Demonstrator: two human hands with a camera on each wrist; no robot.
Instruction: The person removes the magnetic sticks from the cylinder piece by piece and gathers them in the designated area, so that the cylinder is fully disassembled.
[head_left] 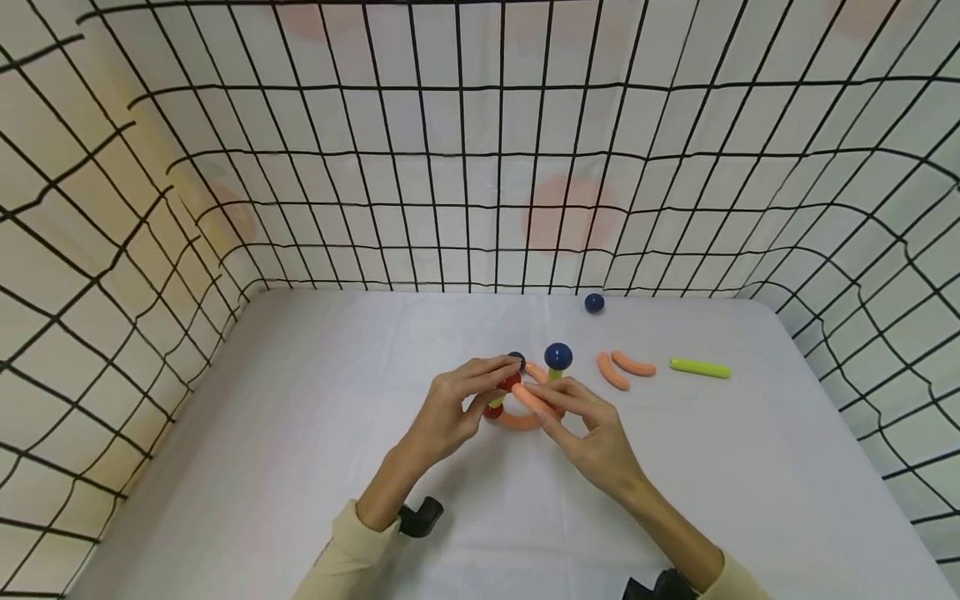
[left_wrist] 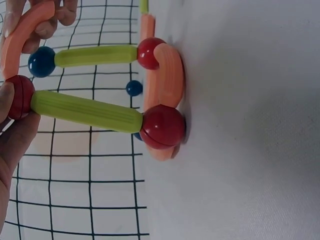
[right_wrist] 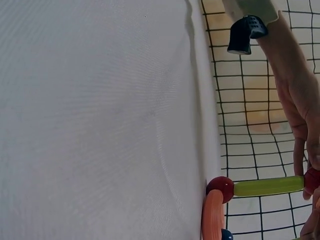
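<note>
A small ball-and-rod toy frame stands on the white table. Its base of curved orange rods [head_left: 517, 422] joins red balls [left_wrist: 163, 126]. My left hand [head_left: 450, 404] grips the red ball [left_wrist: 21, 97] atop an upright green rod [left_wrist: 87, 111]. Between thumb and fingers, my right hand [head_left: 600, 429] pinches a curved orange rod [left_wrist: 27, 32], whose near end meets that red ball in the left wrist view. Another upright green rod [left_wrist: 95, 55] carries a blue ball [head_left: 558, 357]. The right wrist view shows only part of my right fingers [right_wrist: 311, 222].
Two curved orange rods [head_left: 613, 372] lie right of the frame, and a straight green rod [head_left: 700, 368] lies farther right. A loose blue ball [head_left: 594, 302] sits near the table's back edge. Black wire mesh [head_left: 480, 179] encloses the back and sides.
</note>
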